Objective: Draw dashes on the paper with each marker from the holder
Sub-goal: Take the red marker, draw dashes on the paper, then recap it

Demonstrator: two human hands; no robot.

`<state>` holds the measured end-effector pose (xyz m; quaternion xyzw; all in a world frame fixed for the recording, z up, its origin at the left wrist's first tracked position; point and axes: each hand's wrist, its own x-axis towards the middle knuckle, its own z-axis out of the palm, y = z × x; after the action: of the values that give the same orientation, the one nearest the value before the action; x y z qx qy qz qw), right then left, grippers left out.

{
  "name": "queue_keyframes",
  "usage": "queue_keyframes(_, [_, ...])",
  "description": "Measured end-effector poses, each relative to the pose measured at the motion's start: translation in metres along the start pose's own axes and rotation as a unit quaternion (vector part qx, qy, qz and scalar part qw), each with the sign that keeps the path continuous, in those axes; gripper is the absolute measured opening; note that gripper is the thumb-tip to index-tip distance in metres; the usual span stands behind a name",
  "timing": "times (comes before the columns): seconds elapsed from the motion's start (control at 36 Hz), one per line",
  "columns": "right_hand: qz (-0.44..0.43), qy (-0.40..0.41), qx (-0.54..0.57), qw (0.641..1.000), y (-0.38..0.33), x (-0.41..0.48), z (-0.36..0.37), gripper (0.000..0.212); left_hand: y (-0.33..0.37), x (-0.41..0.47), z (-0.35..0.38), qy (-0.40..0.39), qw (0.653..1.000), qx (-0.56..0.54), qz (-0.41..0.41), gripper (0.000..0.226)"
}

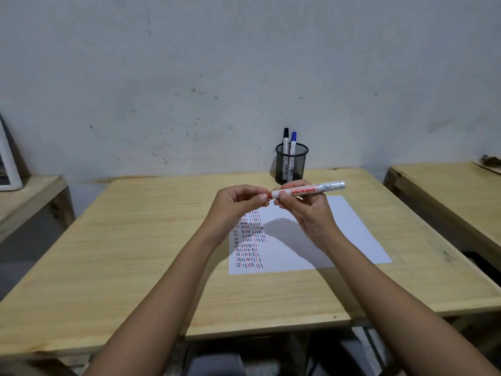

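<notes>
Here the right hand (306, 210) is gripping the red marker (309, 190) w/ fingers curled tight round its barrel, holding it level above the paper (339, 234). Left hand (238, 203) is pinching the marker's red cap end, thumb and fingers closed on it. Paper is lying on the bench (135, 240), dashes (249, 240) filling its left part. Beyond the paper the holder (291, 164) is standing w/ a black marker (285, 139) and blue marker (293, 142) upright.
</notes>
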<state>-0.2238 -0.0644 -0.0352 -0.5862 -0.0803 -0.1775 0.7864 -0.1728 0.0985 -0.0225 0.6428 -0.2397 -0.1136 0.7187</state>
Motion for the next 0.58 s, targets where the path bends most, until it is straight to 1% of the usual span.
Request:
queue_keyframes(0.06, [0.004,-0.002,-0.010,1.000,-0.004,0.000,-0.001,0.012,0.001,0.001,-0.002,0.004,1.000,-0.003,0.002,0.014])
queue_keyframes(0.19, [0.007,0.050,0.032,0.998,-0.015,-0.002,-0.011,0.016,0.006,0.001,-0.018,0.033,0.997,-0.066,-0.005,0.015])
queue_keyframes(0.22, [0.006,0.048,0.012,0.999,-0.017,-0.004,-0.016,0.016,0.007,0.001,-0.020,0.037,0.996,-0.079,-0.006,0.015])
queue_keyframes(0.28, [0.003,0.027,-0.080,0.996,-0.020,-0.006,-0.023,0.016,0.010,0.001,-0.023,0.046,0.995,-0.092,-0.004,0.015])
queue_keyframes(0.33, [0.003,0.009,-0.181,0.983,-0.022,-0.009,-0.025,0.019,0.014,0.002,-0.021,0.053,0.994,-0.092,0.004,0.015])
queue_keyframes(0.39, [0.008,-0.009,-0.253,0.967,-0.024,-0.010,-0.023,0.020,0.018,0.004,-0.016,0.057,0.995,-0.082,0.017,0.015])
queue_keyframes(0.5, [0.031,-0.033,-0.335,0.941,-0.030,-0.010,-0.015,0.022,0.030,0.013,0.001,0.049,0.998,-0.004,0.047,0.016])
queue_keyframes(0.58, [0.018,-0.036,-0.376,0.926,-0.034,-0.006,-0.009,0.021,0.037,0.021,0.014,0.035,0.995,0.064,0.062,0.018])
